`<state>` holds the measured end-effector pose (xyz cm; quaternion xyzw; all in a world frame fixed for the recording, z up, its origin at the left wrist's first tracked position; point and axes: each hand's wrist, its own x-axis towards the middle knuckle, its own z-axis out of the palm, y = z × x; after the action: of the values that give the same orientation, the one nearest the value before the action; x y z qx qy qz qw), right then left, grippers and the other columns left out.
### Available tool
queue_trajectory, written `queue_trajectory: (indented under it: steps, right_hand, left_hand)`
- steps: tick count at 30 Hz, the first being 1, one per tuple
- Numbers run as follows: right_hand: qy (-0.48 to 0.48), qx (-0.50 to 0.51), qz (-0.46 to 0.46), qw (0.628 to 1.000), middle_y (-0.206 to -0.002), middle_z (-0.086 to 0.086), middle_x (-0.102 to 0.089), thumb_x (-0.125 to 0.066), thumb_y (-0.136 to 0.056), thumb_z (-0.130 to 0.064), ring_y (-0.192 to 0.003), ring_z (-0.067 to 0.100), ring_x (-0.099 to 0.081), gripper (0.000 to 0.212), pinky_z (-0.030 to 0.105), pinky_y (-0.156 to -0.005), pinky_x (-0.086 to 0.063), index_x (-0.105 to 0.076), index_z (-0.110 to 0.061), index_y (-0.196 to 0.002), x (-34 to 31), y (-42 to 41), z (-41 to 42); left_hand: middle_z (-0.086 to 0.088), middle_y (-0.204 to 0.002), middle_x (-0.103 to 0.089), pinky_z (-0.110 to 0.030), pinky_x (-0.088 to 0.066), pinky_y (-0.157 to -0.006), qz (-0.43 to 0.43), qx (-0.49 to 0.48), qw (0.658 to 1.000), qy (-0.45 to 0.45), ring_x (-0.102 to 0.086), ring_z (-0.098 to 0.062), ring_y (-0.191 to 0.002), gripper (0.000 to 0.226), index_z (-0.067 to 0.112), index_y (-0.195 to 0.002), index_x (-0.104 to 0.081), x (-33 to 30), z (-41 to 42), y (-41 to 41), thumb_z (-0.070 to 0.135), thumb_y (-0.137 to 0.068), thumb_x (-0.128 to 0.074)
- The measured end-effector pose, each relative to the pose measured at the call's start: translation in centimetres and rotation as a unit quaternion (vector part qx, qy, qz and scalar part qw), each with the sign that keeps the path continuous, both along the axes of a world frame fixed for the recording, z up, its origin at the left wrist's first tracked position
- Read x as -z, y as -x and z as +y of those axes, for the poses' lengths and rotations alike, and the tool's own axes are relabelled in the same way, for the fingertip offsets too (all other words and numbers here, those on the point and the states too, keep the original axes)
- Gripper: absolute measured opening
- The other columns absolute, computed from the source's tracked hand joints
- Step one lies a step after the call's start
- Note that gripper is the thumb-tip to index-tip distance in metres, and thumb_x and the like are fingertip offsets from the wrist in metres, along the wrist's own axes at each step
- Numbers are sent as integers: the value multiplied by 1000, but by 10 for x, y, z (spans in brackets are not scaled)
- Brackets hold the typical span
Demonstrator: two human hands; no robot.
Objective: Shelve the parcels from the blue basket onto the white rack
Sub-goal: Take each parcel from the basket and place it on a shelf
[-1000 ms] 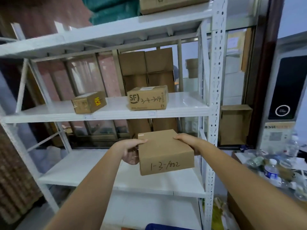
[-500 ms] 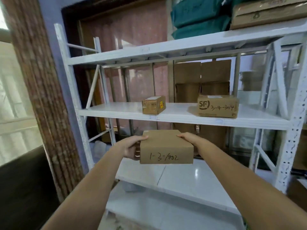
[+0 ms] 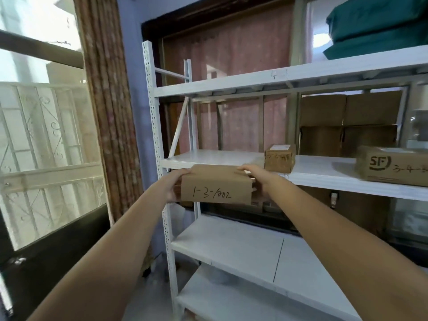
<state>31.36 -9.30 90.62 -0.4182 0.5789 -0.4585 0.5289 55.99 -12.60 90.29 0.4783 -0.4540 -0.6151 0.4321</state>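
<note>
I hold a flat brown cardboard parcel [image 3: 216, 187] marked "1-3-/002" in front of the left end of the white rack [image 3: 157, 140]. My left hand [image 3: 174, 186] grips its left side and my right hand [image 3: 256, 179] grips its top right corner. The parcel hangs at the front edge of the middle shelf [image 3: 220, 157], level with it. On that shelf stand a small cube-shaped parcel [image 3: 279, 158] and, further right, an SF-marked parcel [image 3: 391, 165]. The blue basket is out of sight.
Green folded bags [image 3: 377, 26] lie on the top shelf. Brown cartons [image 3: 347, 126] are stacked behind the rack. A lower shelf [image 3: 231, 246] sits below the parcel. A brown textured pillar [image 3: 106, 107] and a glazed door [image 3: 46, 144] stand to the left.
The view has swung left along the rack; the held parcel has risen from below the middle shelf up to its front edge near the left post. Both hands keep their grip.
</note>
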Motion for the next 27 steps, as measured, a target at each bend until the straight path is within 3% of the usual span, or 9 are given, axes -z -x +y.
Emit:
queue_trajectory:
  steps: [2, 6, 9, 14, 16, 18, 20, 24, 27]
  right_hand:
    - [26, -12, 3, 1000, -69, 8, -60, -69, -76, -40, -61, 20, -55, 32, 37, -85, -50, -59, -15, -94, -16, -16, -28]
    - [109, -20, 16, 994, -91, 9, -64, -66, -76, -45, -89, 27, -65, 32, 41, -91, -55, -60, -17, -89, -58, -44, -88]
    - [156, -51, -6, 986, -67, 5, -62, -61, -83, -44, -67, 21, -62, 28, 29, -67, -53, -57, -17, -79, -100, -59, -134]
    - [247, -50, 9, 968, -53, 1, -62, -60, -85, -39, -49, 15, -63, 22, 24, -56, -53, -57, -18, -79, -180, -81, -192]
    - [281, -39, 13, 959, -59, 1, -62, -62, -83, -38, -54, 16, -64, 21, 31, -61, -59, -58, -18, -76, -207, -88, -216]
    - [312, -18, 38, 949, -81, 3, -62, -65, -80, -38, -80, 20, -65, 19, 43, -84, -59, -61, -20, -78, -227, -95, -242]
    - [339, 11, 70, 938, -92, 2, -59, -63, -82, -40, -94, 21, -59, 20, 40, -94, -54, -59, -21, -74, -245, -103, -268]
    - [361, 60, 106, 924, -99, 6, -58, -59, -86, -42, -95, 22, -59, 23, 33, -83, -52, -54, -20, -81, -273, -117, -317]
    - [378, 102, 85, 916, -92, 7, -59, -58, -87, -49, -87, 22, -62, 32, 32, -82, -55, -54, -17, -86, -286, -119, -342]
  left_hand:
    - [-12, -85, -58, -37, -53, -63, 18, -29, 999, 8, -59, -25, -78, 29, 12, -100, -53, -11, -26, -13, 33, -85, -68]
    - [-8, -85, -57, -30, -51, -52, 33, -54, 997, 47, -60, -22, -77, 25, 16, -91, -56, -46, -86, -39, 34, -81, -69]
    - [-7, -90, -60, -27, -51, -48, 45, -63, 992, 103, -61, -22, -78, 28, 18, -98, -55, -87, -134, -57, 36, -79, -68]
    - [-6, -89, -60, -29, -55, -49, 100, -60, 972, 203, -64, -21, -77, 26, 17, -98, -57, -162, -202, -75, 36, -81, -65]
    - [-6, -87, -60, -27, -53, -46, 124, -55, 962, 236, -64, -21, -73, 23, 16, -100, -55, -186, -227, -78, 35, -87, -59]
    - [-4, -81, -60, -26, -52, -44, 139, -51, 957, 251, -63, -19, -68, 19, 17, -88, -56, -206, -253, -79, 35, -91, -51]
    - [-3, -80, -62, -26, -54, -51, 150, -34, 952, 264, -64, -19, -69, 20, 19, -81, -56, -225, -283, -81, 35, -90, -49]
    - [-6, -84, -65, -34, -56, -74, 192, 8, 937, 291, -66, -23, -79, 33, 19, -100, -51, -255, -352, -82, 48, -85, -54]
    - [-9, -94, -67, -41, -54, -90, 202, 86, 921, 321, -68, -26, -92, 48, 20, -105, -54, -275, -395, -77, 60, -80, -61]
